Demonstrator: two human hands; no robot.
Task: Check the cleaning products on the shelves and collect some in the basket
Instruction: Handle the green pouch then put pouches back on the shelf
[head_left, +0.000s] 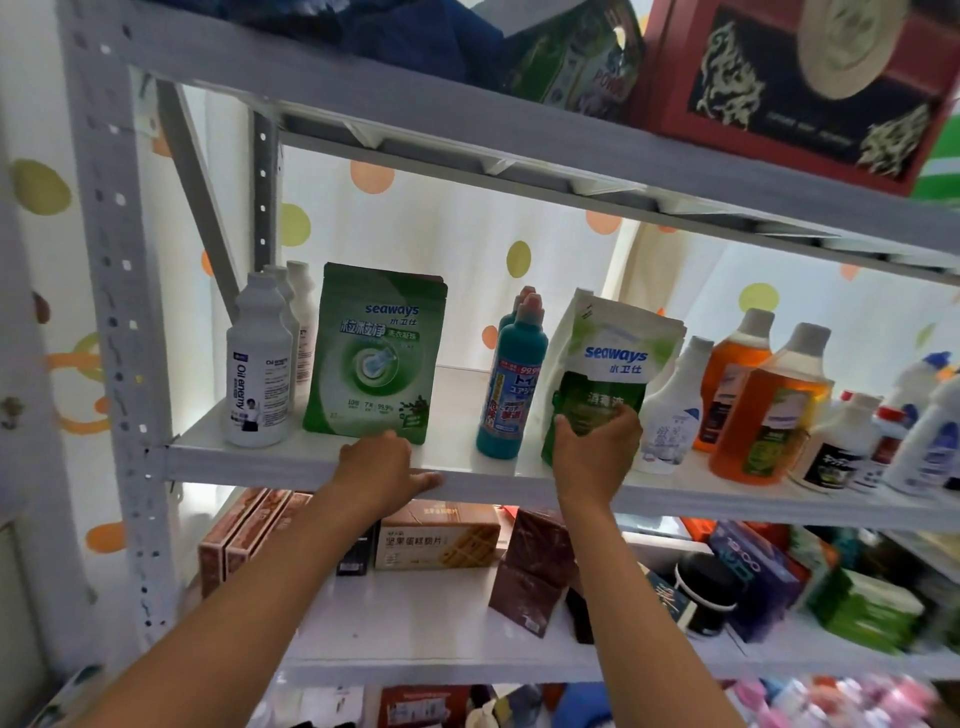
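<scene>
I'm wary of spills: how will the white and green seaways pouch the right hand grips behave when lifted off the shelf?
The seaways pouch looks like soft film, so it will probably sag and bulge under the right hand. It already leans, so it may tip if released. Likely liquid-filled, fairly heavy for its size.

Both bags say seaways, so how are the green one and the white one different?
The green bag is green all over; the white bag is white above, green below. The green bag stands free by the left hand; the right hand grips the white bag. Both sit on one shelf.
</scene>
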